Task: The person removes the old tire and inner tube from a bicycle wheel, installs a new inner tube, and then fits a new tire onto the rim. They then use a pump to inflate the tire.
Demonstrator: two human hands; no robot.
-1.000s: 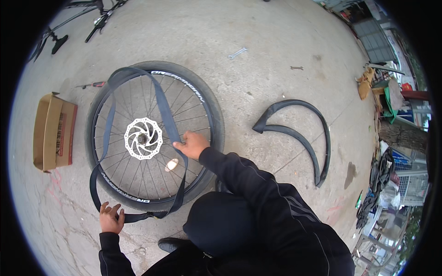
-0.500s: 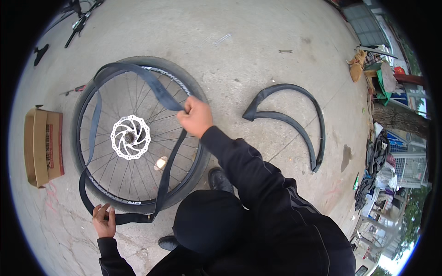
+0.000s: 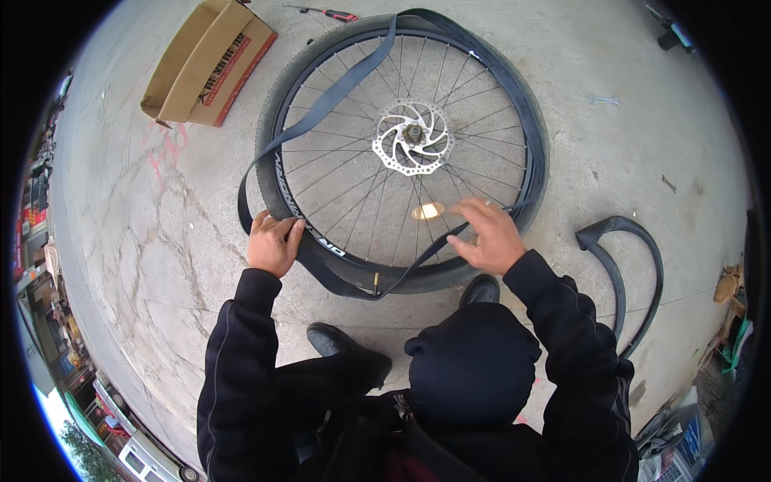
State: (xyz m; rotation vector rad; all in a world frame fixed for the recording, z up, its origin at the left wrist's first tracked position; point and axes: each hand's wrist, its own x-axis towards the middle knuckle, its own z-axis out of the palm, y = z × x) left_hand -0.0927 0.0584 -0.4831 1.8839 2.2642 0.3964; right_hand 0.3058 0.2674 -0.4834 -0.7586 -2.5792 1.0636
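A bicycle wheel with its tyre [image 3: 536, 120] lies flat on the ground, its silver brake disc [image 3: 393, 153] facing up. A dark, flat inner tube [image 3: 341, 96] is draped loosely over it, hanging past the tyre at the near left. Its brass valve [image 3: 377, 281] points up at the wheel's near edge. My left hand [image 3: 275, 245] is closed, pinching the tube at the near-left rim. Over the near-right part of the wheel, my right hand [image 3: 491, 241] has thumb and fingers apart, beside the tube; part of the tube passes hidden beneath it.
A second black tube [image 3: 657, 269] lies curved on the concrete to the right. An open cardboard box [image 3: 213, 68] stands far left, near a red-handled screwdriver [image 3: 341, 15]. Two wrenches, one silver [image 3: 602, 100] and one darker [image 3: 668, 184], lie right of the wheel.
My right hand has let go of the raised tube, which now lies along the wheel's right rim. My left hand still grips the tube. The view has turned, shifting the wheel rightward.
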